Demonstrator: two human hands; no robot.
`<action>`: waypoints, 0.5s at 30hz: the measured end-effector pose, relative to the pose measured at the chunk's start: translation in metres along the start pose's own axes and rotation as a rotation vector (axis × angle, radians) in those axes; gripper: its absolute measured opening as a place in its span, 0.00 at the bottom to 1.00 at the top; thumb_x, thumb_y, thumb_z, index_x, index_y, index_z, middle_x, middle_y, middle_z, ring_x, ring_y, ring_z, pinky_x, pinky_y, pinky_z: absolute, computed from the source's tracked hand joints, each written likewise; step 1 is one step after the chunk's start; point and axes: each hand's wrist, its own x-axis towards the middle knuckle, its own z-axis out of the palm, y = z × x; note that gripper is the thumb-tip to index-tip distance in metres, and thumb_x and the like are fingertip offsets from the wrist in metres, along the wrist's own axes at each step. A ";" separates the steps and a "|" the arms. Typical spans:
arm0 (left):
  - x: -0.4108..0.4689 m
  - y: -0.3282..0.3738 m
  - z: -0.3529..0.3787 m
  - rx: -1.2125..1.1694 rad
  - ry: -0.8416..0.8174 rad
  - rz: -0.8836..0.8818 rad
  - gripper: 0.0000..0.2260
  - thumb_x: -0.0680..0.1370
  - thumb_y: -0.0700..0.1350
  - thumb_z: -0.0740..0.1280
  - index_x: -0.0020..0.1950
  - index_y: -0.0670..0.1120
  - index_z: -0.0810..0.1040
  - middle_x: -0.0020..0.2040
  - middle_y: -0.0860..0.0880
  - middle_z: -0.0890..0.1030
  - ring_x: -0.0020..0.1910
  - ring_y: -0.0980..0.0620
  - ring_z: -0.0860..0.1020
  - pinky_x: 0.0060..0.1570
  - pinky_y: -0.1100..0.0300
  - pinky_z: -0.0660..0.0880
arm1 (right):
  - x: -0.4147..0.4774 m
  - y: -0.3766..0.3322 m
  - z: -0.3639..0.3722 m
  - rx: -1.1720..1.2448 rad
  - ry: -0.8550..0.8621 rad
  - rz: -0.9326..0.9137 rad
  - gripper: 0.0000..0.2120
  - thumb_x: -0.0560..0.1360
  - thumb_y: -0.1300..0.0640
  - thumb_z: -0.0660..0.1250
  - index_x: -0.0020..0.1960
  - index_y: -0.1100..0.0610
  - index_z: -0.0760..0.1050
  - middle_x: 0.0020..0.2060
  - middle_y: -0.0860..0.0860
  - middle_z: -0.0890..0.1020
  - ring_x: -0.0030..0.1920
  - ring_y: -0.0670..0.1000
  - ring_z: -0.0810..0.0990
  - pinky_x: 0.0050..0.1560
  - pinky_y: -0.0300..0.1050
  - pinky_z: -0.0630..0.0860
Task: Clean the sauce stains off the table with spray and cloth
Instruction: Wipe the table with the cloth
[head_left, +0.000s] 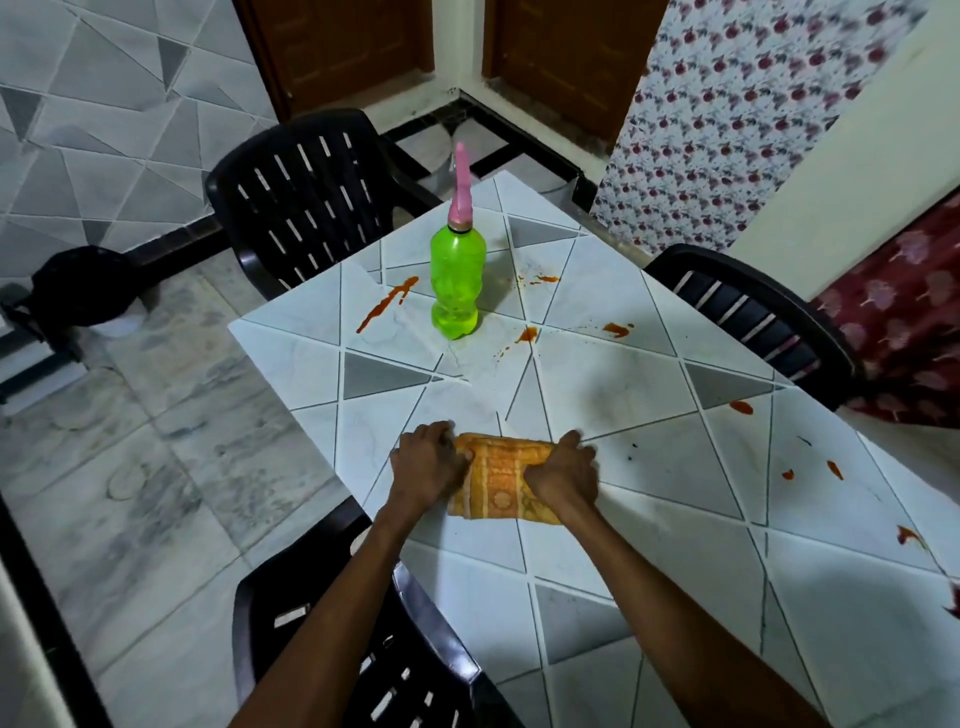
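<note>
Left hand (428, 460) and right hand (563, 470) gripped the cloth (498, 480) by the table's (649, 623) left edge, seemingly folding it; the spray bottle (457, 280) toward the far corner wanted fetching next.

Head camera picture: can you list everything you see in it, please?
table: one, white and grey triangle pattern, centre.
spray bottle: one, green with a pink nozzle, upright on the far part of the table.
cloth: one, orange patterned, folded, near the table's front edge.
sauce stains: several, red-orange, scattered over the table top.
chairs: three, black slatted plastic, at the far, right and near sides.
doors: two, brown, back wall.
curtain: one, white with red flowers, upper right.
left hand: one, grips the cloth's left end.
right hand: one, grips the cloth's right end.
</note>
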 end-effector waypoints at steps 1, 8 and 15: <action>-0.003 0.005 0.005 0.015 -0.048 -0.019 0.29 0.71 0.59 0.71 0.70 0.51 0.73 0.63 0.45 0.77 0.65 0.41 0.73 0.63 0.46 0.70 | -0.001 0.003 0.003 0.041 0.004 0.034 0.44 0.74 0.56 0.72 0.80 0.59 0.49 0.71 0.61 0.68 0.69 0.63 0.72 0.61 0.52 0.75; -0.020 0.023 0.015 -0.086 -0.093 -0.017 0.16 0.66 0.53 0.72 0.41 0.41 0.76 0.42 0.39 0.80 0.46 0.39 0.79 0.39 0.56 0.68 | 0.000 0.047 -0.006 0.450 -0.169 -0.071 0.19 0.67 0.56 0.79 0.56 0.60 0.83 0.52 0.56 0.86 0.52 0.56 0.85 0.55 0.51 0.82; -0.085 0.081 0.031 -0.589 -0.285 0.049 0.13 0.69 0.45 0.74 0.43 0.47 0.70 0.38 0.51 0.75 0.39 0.53 0.73 0.39 0.62 0.72 | -0.056 0.147 -0.040 0.990 -0.235 -0.144 0.17 0.76 0.60 0.71 0.64 0.53 0.79 0.56 0.51 0.85 0.57 0.54 0.84 0.55 0.51 0.81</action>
